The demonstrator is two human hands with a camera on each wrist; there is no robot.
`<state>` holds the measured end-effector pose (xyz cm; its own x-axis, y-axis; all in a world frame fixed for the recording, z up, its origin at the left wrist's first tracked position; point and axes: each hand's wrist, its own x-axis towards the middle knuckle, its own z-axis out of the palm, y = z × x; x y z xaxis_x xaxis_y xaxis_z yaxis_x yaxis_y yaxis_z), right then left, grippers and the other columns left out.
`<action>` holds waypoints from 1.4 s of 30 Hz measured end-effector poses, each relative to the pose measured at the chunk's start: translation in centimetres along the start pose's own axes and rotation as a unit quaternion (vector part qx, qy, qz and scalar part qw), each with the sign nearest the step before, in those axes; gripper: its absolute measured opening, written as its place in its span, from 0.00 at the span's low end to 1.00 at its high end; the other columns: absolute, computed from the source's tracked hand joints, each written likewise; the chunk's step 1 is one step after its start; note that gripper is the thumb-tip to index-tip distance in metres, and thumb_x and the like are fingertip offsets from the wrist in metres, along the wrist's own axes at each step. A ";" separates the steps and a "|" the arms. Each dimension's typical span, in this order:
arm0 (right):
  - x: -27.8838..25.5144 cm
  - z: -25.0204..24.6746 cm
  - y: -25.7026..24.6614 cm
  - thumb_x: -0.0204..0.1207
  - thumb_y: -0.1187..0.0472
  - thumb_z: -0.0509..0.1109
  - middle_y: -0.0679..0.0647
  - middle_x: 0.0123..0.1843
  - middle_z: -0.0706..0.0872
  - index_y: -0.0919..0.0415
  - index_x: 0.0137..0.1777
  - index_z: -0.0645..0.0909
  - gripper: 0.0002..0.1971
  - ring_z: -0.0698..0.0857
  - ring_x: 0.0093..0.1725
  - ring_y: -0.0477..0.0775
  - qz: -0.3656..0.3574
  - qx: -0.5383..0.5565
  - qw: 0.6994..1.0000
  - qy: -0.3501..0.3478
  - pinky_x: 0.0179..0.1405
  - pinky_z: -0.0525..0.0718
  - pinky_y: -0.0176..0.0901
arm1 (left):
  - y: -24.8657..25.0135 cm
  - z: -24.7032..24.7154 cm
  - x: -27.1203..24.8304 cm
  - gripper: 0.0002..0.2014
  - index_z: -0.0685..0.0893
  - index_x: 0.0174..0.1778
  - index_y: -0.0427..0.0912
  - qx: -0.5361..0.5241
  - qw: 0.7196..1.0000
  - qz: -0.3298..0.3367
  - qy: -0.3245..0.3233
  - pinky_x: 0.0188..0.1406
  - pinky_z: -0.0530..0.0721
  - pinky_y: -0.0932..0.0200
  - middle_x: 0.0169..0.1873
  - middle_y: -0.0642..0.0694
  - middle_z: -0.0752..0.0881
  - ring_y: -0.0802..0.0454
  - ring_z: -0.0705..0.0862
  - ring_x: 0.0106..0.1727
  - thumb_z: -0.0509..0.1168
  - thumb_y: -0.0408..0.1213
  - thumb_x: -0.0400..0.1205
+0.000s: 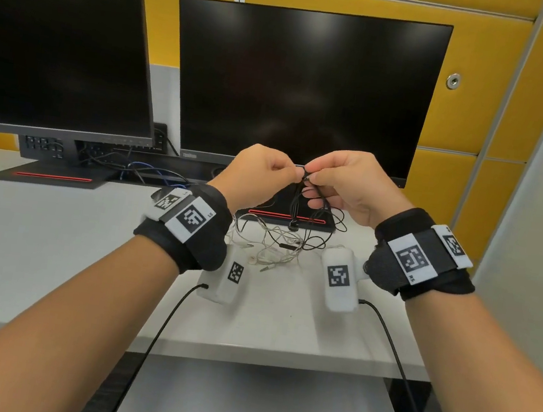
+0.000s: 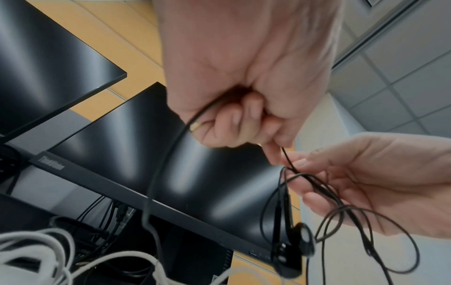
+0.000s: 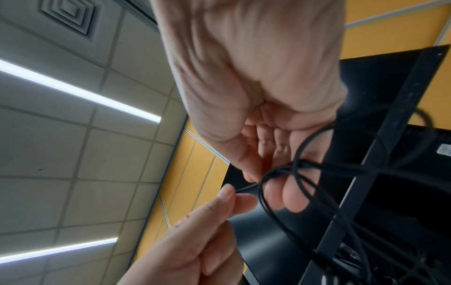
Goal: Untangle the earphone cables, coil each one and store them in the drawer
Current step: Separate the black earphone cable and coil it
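Grip, left hand: the left hand (image 1: 260,173) is raised above the desk, its fingers curled in, thumb and forefinger pinching the black earphone cable (image 1: 301,192); a strand of the same cable also runs out of the closed fist in the left wrist view (image 2: 171,154).
Grip, right hand: the right hand (image 1: 352,185) meets the left one fingertip to fingertip and pinches the same black cable, with loops of it hooked over its lower curled fingers (image 3: 292,200).
Black cable: it hangs from the 2 hands in several loose loops; 1 black earbud (image 2: 302,241) dangles below the right hand, and the lowest loops reach down to the desk near the base of the right monitor.
White cable: the white earphone cable (image 1: 269,240) lies in a tangled heap on the desk, under and between the wrists, with a white earbud (image 1: 251,260) and a metal plug (image 1: 267,268) at its near edge; black loops lie over its right side.
Desk: the white desk (image 1: 33,243) carries 2 dark monitors, the left monitor (image 1: 58,56) and the right monitor (image 1: 303,85), both switched off, directly behind the hands.
Far side: yellow wall panels (image 1: 470,76) stand behind the monitors; black and blue wires (image 1: 140,168) lie between the 2 monitor stands.
Wrists: each wrist wears a black band with printed square markers and a white camera unit.
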<state>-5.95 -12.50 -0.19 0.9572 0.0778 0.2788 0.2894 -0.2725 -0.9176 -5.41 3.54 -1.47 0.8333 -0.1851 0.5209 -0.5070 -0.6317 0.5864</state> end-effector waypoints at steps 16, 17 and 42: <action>0.1 0.4 0.5 0.78 0.68 0.72 0.54 0.43 0.89 0.51 0.48 0.80 0.10 0.86 0.37 0.45 -0.048 -0.143 0.988 -0.038 0.35 0.85 0.38 | -0.3 0.5 -0.1 0.05 0.87 0.44 0.44 0.043 0.999 -0.022 -0.020 0.36 0.81 0.64 0.35 0.50 0.84 0.56 0.81 0.36 0.66 0.37 0.82; 0.0 0.4 0.5 0.78 0.68 0.71 0.53 0.43 0.89 0.51 0.49 0.80 0.09 0.86 0.37 0.45 -0.044 -0.155 0.986 -0.050 0.34 0.84 0.38 | -0.4 0.4 -0.1 0.04 0.86 0.44 0.45 0.062 0.998 -0.020 -0.017 0.34 0.81 0.64 0.33 0.52 0.83 0.57 0.81 0.34 0.65 0.36 0.82; 0.1 0.3 0.5 0.78 0.72 0.69 0.58 0.48 0.86 0.56 0.51 0.81 0.10 0.86 0.47 0.55 -0.012 0.069 0.997 0.006 0.42 0.89 0.50 | -0.2 0.6 -1.4 0.07 0.82 0.46 0.41 -0.106 0.991 -0.036 -0.075 0.29 0.76 0.74 0.32 0.52 0.89 0.68 0.81 0.23 0.69 0.41 0.81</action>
<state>-5.75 -12.33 -0.73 0.9499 0.0710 0.3043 0.3114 -0.1351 -0.9406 -6.31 3.47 -2.68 0.8844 -0.2658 0.3836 -0.4664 -0.4775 0.7446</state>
